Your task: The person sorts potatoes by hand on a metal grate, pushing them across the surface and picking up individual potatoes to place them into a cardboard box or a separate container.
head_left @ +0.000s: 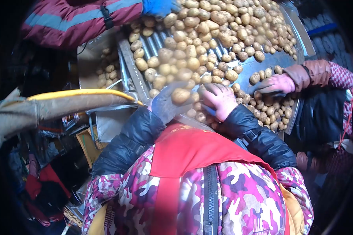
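Observation:
Many potatoes (223, 31) lie over a sorting table with metal rollers (153, 47). My left hand (169, 102), in a dark glove and slightly blurred, is closed around one potato (181, 96) at the table's near edge. Just right of it, my right hand (219, 100), in a pink glove with dark fingers, rests over the potatoes with its fingers curved down. The fingertips are partly hidden among the potatoes, so whether they grip one is unclear.
At the right, a co-worker's gloved hand (276, 84) reaches onto the table. Another person's blue glove (159, 7) is at the top. A yellow-edged chute (66, 98) stands at the left, near a box (86, 66) with potatoes. Another person is at lower left.

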Demonstrator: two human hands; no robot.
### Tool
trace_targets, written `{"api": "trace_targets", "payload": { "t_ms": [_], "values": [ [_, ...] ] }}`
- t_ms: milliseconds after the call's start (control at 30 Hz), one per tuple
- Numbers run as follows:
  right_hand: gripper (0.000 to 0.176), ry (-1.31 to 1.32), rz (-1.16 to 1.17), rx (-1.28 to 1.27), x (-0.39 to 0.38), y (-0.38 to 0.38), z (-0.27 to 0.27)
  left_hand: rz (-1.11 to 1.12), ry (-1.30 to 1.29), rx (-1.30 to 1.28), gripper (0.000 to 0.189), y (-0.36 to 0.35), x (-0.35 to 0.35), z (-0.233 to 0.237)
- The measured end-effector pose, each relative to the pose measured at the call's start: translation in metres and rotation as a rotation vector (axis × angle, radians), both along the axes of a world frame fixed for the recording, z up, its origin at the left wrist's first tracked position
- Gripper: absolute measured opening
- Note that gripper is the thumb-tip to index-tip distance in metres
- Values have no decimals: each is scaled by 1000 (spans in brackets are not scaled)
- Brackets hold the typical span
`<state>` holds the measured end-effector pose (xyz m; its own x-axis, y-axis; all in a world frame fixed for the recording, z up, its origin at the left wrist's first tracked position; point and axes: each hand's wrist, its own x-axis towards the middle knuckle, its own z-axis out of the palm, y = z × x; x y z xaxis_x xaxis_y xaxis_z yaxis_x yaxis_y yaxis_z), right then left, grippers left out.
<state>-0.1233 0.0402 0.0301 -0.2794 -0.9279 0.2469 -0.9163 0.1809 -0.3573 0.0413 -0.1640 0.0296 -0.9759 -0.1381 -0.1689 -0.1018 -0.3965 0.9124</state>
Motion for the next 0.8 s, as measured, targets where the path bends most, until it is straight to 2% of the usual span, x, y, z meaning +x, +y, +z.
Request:
{"api": "trace_targets", "payload": {
  "t_ms": [67, 133, 167, 200, 267, 300, 333, 367, 400, 433, 467, 533, 600, 633, 667, 700, 733, 800],
  "values": [
    [48, 46, 24, -11, -17, 17, -8, -51, -35, -233, 71, 2, -8, 4],
    [50, -124, -263, 303, -29, 27, -3, -129, -119, -547, 76, 2, -18, 19],
    [51, -130, -352, 296, -41, 40, -14, -173, -70, -575, 71, -1, -19, 13],
    [51, -23, -408, 219, -53, 45, -18, -114, -196, -275, 70, 0, -24, 16],
    [49, 87, -417, 327, -70, 57, -21, 9, -443, 330, 71, 2, -34, 24],
    [50, 148, -475, 279, -78, 63, -33, -78, -416, 124, 74, 3, -39, 34],
    [51, 209, -531, 231, -86, 67, -42, -107, -368, 59, 74, -3, -42, 29],
    [51, 158, -631, 356, -97, 72, -48, -132, -320, -5, 75, -10, -45, 24],
    [51, 112, -672, 321, -107, 67, -41, -33, -205, -134, 73, -9, -47, 16],
    [50, 60, -708, 289, -115, 58, -27, -34, -172, -409, 69, -16, -55, 19],
    [50, 5, -744, 258, -122, 47, -15, 70, -162, -413, 63, -17, -57, 18],
    [48, 145, -633, 28, -148, 19, -12, 159, 76, -1214, 62, -38, -62, 17],
    [50, 88, -546, -40, -170, -24, 5, 143, -105, -1463, 63, -44, -63, 13],
    [53, -26, -535, 63, -180, -44, 12, 129, -167, -1595, 64, -46, -65, 12],
    [54, 13, -524, 56, -189, -62, 3, 112, -231, -1726, 65, -47, -65, 9],
    [48, -57, -548, 173, -193, -76, -10, 25, -257, -1593, 68, -48, -61, -7],
    [43, -128, -570, 290, -190, -90, -5, -175, -272, -1564, 70, -40, -62, 8],
    [47, -230, -637, 325, -177, -86, 0, -188, -199, -1355, 62, -29, -60, 7]
  ]
}}
